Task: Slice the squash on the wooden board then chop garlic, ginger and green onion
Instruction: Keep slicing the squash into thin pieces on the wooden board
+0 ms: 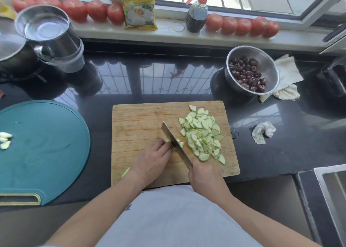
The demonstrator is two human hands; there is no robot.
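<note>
Our left hand [151, 160] pins the pale-green squash piece [169, 141], right hand [204, 179] grips the steel cleaver [175, 144]; we should tuck fingertips.

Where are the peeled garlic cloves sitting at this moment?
In the head view, the garlic cloves lie at the far left edge, on the round teal board, well left of the wooden board.

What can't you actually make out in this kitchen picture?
Head view only:
- Uncut squash: mostly hidden under the left hand.
- Knife handle: covered by the right hand.
- Garlic: cut off by the left edge.
- Sink: cut off at right.
- Ginger, green onion: not in view.
</note>
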